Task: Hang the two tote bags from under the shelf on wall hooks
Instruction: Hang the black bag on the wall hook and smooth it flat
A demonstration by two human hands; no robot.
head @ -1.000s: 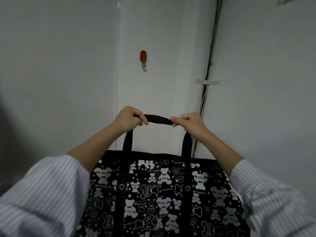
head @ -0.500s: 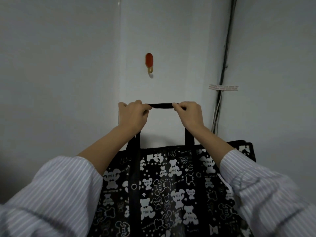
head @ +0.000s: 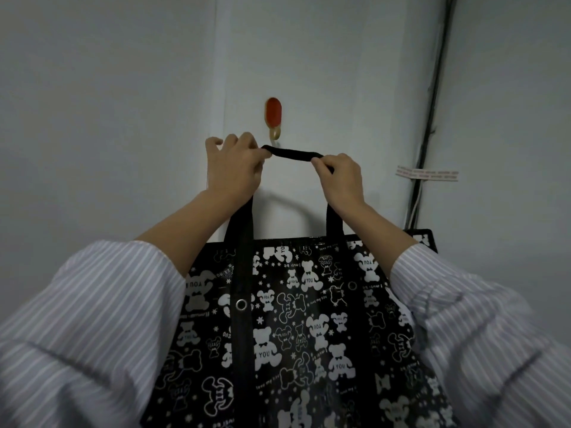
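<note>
A black tote bag [head: 296,329] printed with white bears hangs from its black handle [head: 292,153], which I hold stretched level between both hands. My left hand [head: 233,169] pinches the handle's left end and my right hand [head: 341,177] pinches its right end. A red wall hook [head: 273,118] with a brass-coloured prong is fixed to the white wall just above the handle's left part. The handle sits right below the prong, close to it; whether they touch cannot be told. No second bag shows.
A dark cable duct [head: 432,118] runs down the wall corner at the right, with a taped paper label [head: 428,174] across it. Plain white walls fill the left and right. A vertical wall seam [head: 217,72] runs just left of the hook.
Both hands have raised the bag's handle up the wall, from well below the hook to just under its prong. The hook now looks nearer and larger.
</note>
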